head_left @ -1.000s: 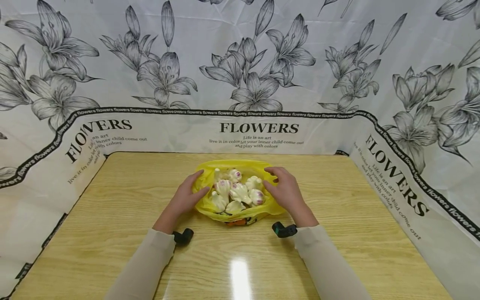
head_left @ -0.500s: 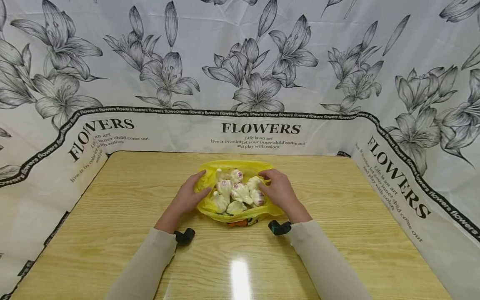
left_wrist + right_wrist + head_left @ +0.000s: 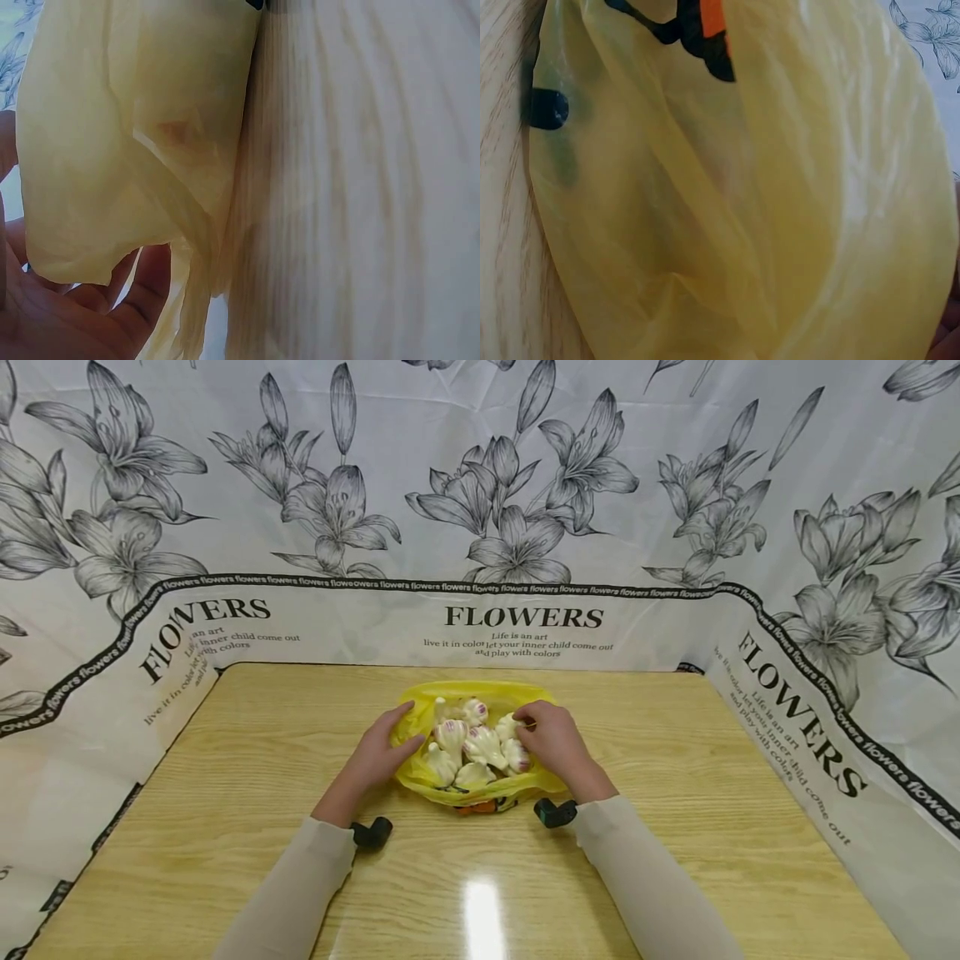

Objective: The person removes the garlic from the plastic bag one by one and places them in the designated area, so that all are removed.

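A yellow plastic bag (image 3: 420, 789) stands on the table, its mouth spread wide. Several white garlic bulbs (image 3: 482, 746) with purple streaks lie inside. My left hand (image 3: 375, 750) holds the bag's left rim, thumb toward the inside; in the left wrist view, its fingers (image 3: 150, 289) curl by the bag's edge. On the other side, my right hand (image 3: 561, 743) reaches over the rim and grips a garlic bulb (image 3: 507, 725) at the right of the heap, its fingertips partly hidden. The bag's wall (image 3: 705, 225) fills most of the right wrist view, covering that hand's work.
The bag stands toward the back of a wooden table (image 3: 300, 710). A white cloth (image 3: 360, 627) printed with flowers and lettering surrounds the back and both sides. Black camera mounts (image 3: 372, 833) sit at both wrists.
My right hand has moved left from the bag's right rim, over its mouth, and its fingers have closed on a garlic bulb. The left hand stays at the left rim.
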Action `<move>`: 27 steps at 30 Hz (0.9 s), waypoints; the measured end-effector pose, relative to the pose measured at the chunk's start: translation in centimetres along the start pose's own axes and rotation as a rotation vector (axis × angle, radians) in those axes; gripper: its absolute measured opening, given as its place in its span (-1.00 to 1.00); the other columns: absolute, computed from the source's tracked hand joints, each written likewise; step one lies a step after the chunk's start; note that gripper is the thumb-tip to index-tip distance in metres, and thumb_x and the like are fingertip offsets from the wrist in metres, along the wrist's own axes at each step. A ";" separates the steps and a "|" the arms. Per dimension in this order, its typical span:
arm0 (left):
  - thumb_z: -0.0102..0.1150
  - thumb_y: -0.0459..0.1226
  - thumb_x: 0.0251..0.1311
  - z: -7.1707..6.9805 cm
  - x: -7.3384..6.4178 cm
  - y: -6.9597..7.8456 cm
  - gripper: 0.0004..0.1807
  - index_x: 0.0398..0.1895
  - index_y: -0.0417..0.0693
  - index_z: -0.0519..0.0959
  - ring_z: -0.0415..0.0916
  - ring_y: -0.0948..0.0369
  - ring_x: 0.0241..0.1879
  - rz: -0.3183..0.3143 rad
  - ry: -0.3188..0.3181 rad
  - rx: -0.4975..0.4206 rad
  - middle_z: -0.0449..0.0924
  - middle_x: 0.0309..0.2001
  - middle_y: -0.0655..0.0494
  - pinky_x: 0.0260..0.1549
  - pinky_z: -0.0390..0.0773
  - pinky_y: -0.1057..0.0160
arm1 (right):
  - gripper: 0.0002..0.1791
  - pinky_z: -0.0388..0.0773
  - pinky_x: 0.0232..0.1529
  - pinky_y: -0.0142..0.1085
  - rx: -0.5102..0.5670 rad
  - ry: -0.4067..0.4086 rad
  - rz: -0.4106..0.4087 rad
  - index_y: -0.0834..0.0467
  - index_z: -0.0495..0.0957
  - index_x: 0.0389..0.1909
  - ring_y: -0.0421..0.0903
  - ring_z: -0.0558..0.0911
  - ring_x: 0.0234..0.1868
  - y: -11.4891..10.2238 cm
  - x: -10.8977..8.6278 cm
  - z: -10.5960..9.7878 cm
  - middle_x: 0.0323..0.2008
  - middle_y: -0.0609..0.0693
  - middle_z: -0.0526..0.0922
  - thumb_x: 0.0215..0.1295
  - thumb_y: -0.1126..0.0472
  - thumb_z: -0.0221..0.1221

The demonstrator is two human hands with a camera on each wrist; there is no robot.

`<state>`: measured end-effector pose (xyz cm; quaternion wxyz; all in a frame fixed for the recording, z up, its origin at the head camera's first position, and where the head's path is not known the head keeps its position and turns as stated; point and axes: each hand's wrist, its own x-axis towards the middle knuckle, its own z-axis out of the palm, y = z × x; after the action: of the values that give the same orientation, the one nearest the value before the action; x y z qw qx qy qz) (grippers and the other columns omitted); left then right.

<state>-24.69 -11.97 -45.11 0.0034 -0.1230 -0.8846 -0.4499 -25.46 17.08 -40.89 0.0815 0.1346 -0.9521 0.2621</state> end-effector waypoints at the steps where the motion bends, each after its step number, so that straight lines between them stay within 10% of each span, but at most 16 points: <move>1: 0.11 -0.02 0.33 0.0 0.0 0.0 -0.27 0.49 0.01 0.15 0.08 -0.13 0.46 -0.001 0.003 0.002 0.13 0.47 -0.15 0.39 0.14 -0.17 | -0.77 0.63 -0.11 -0.14 -0.010 0.001 -0.007 0.21 0.68 -0.10 0.00 0.66 -0.16 0.0 0.0 0.0 -0.14 0.10 0.68 0.26 0.24 0.21; 27: 0.12 -0.03 0.32 0.2 -0.1 0.1 -0.25 0.50 -0.01 0.13 0.08 -0.14 0.45 -0.009 0.007 0.012 0.12 0.47 -0.16 0.39 0.14 -0.17 | -0.77 0.65 -0.15 -0.12 0.072 0.143 0.019 0.20 0.69 -0.11 0.01 0.68 -0.17 0.6 -0.6 -1.6 -0.14 0.11 0.70 0.31 0.22 0.15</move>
<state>-24.57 -11.76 -45.22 0.0051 -0.1174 -0.8878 -0.4449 -24.96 18.53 -39.95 0.1419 0.1095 -0.9350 0.3060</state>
